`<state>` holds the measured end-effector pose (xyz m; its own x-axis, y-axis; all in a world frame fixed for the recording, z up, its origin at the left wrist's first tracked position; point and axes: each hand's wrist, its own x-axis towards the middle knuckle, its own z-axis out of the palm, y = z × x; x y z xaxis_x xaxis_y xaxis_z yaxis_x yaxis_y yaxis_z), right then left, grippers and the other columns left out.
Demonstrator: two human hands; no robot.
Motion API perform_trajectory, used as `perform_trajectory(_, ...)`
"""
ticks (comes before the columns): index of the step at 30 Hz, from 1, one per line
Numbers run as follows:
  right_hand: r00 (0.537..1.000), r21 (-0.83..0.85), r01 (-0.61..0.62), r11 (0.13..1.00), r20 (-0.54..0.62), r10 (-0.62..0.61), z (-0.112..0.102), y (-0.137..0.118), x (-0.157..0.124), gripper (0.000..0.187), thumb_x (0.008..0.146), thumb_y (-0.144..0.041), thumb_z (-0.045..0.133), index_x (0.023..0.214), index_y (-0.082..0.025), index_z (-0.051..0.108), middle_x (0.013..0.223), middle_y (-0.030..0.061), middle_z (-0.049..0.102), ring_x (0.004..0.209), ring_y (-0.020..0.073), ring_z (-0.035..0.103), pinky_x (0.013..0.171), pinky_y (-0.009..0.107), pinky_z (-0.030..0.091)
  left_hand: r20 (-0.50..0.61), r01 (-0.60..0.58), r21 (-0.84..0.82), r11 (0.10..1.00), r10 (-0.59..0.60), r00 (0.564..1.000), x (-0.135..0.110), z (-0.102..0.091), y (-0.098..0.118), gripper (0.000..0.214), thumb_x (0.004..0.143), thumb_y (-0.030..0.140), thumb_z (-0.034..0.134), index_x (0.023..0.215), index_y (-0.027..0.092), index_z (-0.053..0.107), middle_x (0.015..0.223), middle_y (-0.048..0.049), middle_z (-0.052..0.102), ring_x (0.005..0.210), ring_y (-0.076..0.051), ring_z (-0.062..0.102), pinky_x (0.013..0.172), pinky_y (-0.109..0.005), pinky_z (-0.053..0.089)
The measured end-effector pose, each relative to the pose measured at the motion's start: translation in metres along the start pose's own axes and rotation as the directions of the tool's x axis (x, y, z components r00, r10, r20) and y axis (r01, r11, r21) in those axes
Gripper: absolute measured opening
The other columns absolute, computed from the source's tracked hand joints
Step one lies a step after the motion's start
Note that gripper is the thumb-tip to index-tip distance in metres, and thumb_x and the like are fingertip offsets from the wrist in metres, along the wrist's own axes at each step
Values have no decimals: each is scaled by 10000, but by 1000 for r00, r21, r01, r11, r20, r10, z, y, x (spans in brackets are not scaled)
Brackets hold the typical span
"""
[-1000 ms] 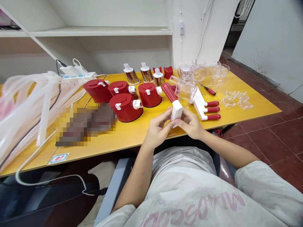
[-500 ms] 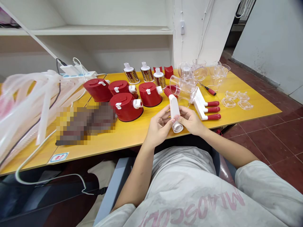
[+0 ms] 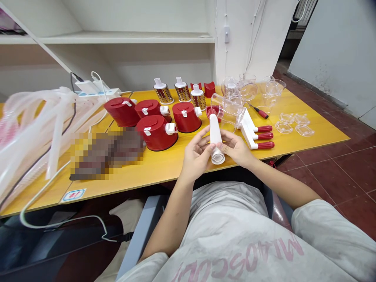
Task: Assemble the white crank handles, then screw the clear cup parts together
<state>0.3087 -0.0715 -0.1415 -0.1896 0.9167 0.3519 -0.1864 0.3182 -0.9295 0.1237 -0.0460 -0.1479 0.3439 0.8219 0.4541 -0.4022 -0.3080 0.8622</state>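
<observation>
Both hands hold one white crank handle (image 3: 216,135) with a red grip at its far end, just above the near edge of the yellow table (image 3: 164,164). My left hand (image 3: 197,154) cups it from the left, fingers curled around its round lower end. My right hand (image 3: 236,149) pinches the same end from the right. The white arm points away from me, its round socket end facing me.
Several red round bases (image 3: 155,133) stand left of my hands. Behind them are metal grater drums (image 3: 182,92) and clear plastic housings (image 3: 232,103). More white and red handles (image 3: 255,135), a screwdriver (image 3: 259,112) and clear rings (image 3: 293,123) lie right. White tubing (image 3: 38,125) fills the left.
The handle has been turned in my hands: its red grip swung away to the far end, and the white round socket end now faces me. Both hands stayed in place.
</observation>
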Motion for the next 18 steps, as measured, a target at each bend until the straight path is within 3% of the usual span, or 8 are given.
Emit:
perform_trajectory(3, 998, 19, -59, 998, 27, 58, 1, 0, -1, 901, 931, -572, 917, 1698, -293, 537, 1617, 134, 722, 1388, 276, 782, 1180, 435, 686, -111, -29, -24, 999, 26, 993, 4, -6, -4, 757, 942, 479, 978, 1575, 200, 670, 1369, -193, 845, 1199, -329, 867, 978, -398, 742)
perform_trajectory(6, 995, 23, -81, 996, 52, 80, 1, 1, -1, 891, 930, -586, 911, 1688, -282, 555, 1633, 141, 716, 1412, 293, 776, 1197, 455, 684, -176, -70, -28, 997, 64, 982, 6, -10, -8, 739, 916, 498, 998, 1524, 213, 688, 1425, -183, 820, 1247, -320, 851, 1013, -381, 728)
perform_trajectory(11, 999, 33, -19, 999, 30, 18, 5, 0, -4, 774, 913, -543, 935, 1574, -243, 666, 1649, 130, 715, 1458, 301, 757, 1270, 477, 646, -113, -149, 19, 989, 150, 982, 4, -7, -7, 593, 921, 479, 999, 1375, 236, 705, 1414, -144, 813, 1269, -296, 838, 1074, -383, 704)
perform_trajectory(18, 999, 18, -33, 999, 23, 32, 5, 3, -6, 775, 921, -539, 926, 1577, -220, 664, 1542, 144, 783, 1372, 294, 805, 1207, 480, 687, -118, -183, 116, 976, 197, 973, 2, 1, 1, 609, 814, 441, 1079, 1206, 227, 666, 1126, -63, 857, 965, -224, 875, 895, -305, 713)
